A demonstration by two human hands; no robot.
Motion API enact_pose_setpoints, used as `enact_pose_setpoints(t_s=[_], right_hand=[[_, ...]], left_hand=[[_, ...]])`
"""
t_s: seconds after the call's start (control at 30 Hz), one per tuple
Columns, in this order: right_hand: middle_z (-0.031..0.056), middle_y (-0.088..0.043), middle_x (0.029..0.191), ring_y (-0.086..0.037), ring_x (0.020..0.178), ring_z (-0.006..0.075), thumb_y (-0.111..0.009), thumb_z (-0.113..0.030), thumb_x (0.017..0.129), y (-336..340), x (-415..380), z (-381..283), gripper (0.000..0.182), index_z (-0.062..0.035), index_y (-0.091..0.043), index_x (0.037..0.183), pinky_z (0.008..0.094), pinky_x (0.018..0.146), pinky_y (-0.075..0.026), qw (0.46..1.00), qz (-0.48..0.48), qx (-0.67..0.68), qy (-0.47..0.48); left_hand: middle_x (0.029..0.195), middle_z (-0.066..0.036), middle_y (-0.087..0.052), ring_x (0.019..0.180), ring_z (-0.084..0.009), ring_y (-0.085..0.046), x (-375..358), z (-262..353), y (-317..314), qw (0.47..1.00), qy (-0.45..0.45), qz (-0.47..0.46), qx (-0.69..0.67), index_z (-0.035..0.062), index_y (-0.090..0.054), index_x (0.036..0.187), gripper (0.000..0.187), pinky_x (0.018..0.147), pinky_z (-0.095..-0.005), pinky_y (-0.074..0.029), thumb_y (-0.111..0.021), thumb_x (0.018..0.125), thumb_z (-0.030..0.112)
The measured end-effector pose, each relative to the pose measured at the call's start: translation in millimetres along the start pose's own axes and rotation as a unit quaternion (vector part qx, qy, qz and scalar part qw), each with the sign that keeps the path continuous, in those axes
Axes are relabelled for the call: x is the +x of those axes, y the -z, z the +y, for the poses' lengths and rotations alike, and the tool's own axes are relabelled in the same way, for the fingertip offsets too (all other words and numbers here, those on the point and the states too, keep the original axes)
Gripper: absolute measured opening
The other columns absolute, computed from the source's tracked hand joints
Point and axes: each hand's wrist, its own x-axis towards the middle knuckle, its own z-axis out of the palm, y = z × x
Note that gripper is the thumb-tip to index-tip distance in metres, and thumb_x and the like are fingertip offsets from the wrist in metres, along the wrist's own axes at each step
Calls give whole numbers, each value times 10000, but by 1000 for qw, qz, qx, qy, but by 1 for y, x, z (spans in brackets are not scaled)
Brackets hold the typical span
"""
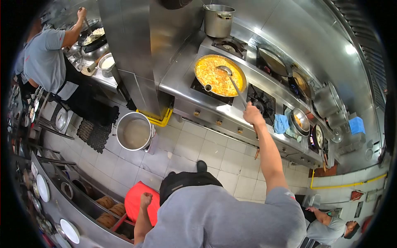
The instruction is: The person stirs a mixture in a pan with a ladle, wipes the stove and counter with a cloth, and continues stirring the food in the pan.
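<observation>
My right hand (253, 114) is closed around the long handle of a ladle (237, 87). The ladle's bowl rests in chunky yellow-orange food (213, 78) that fills a wide round pan (245, 78) on the stove. My right arm stretches forward over the front of the range. Down at my left side, my left hand (146, 200) is curled into a loose fist, and nothing shows in it. It is over or beside a bright red object (135, 197), whose kind I cannot make out.
A large pot (119, 131) of cloudy liquid stands on the floor. A tall steel pot (219, 22) is at the back of the range (182, 84). Blue cloths (281, 123) and pans lie rightward. One person (45, 58) cooks at left; another person (328, 229) is at lower right.
</observation>
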Motion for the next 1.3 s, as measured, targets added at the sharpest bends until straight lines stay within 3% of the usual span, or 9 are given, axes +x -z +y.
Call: enact_pose_setpoints(t_s=[0.2,0.33,0.57,0.73,0.87,0.93,1.07,1.17,1.3], right_hand=[[318,-577,946,-575,917,433,-494,-108,797,-8,-3,-20,352,82,-388,1073,460,806,-472,997,63,47,-9],[297,-589,839,-632,605,355,-484,-109,820,-73,48,1,325,92,-355,1041,404,446,-505,997,27,78,-6],[177,-579,777,-583,489,255,-577,-200,830,-102,31,12,446,60,-355,1117,336,394,-479,960,-94,263,-4],[149,-565,891,-585,711,222,-430,-544,866,-143,47,55,622,-8,-393,1179,368,615,-484,968,77,237,16],[84,-573,771,-557,676,164,-455,-426,889,-169,-17,90,440,-6,-484,1017,318,591,-471,812,73,571,-94],[81,-547,784,-528,621,164,-462,-319,891,-280,-40,153,282,-54,-479,986,324,530,-468,776,57,627,-44],[94,-580,873,-550,762,186,-517,-254,821,-391,-236,194,321,-76,-537,1087,368,635,-479,771,-352,531,17],[98,-591,863,-567,781,194,-544,-268,815,-383,-305,216,324,-64,-556,1066,383,646,-487,792,-362,488,-67],[104,-606,849,-590,805,205,-581,-286,807,-385,-355,252,332,-47,-580,1038,404,662,-497,808,-374,416,-185]], left_hand=[[672,-75,-581,567,-154,-554,10,-15,24,1000,22,20,9,-19,-570,836,114,498,-298,-447,-595,769,70],[658,-71,-583,564,-154,-553,12,-19,27,999,29,-3,33,-10,-567,802,110,494,-308,-447,-609,758,82],[695,-119,-624,626,-206,-600,24,1,21,988,-29,1,151,-2,-596,798,166,565,-334,-481,-622,724,144],[792,-170,-649,789,-281,-635,37,8,32,971,-52,44,230,15,-629,848,230,705,-365,-500,-641,691,181],[827,-195,-644,828,-312,-627,31,19,20,966,-43,17,256,26,-642,856,269,742,-380,-497,-629,688,236],[846,-205,-641,842,-328,-621,25,20,3,955,-41,5,295,24,-647,858,301,749,-391,-494,-614,693,273],[871,-205,-638,854,-342,-613,43,-12,-74,909,-104,-60,399,27,-658,866,355,758,-396,-489,-584,710,337],[900,-174,-645,895,-321,-609,25,0,-147,916,-27,-186,354,64,-668,887,347,795,-398,-477,-575,726,357],[938,-153,-644,901,-302,-609,-43,66,-227,858,-204,-216,420,70,-660,916,356,810,-374,-471,-589,730,364]])
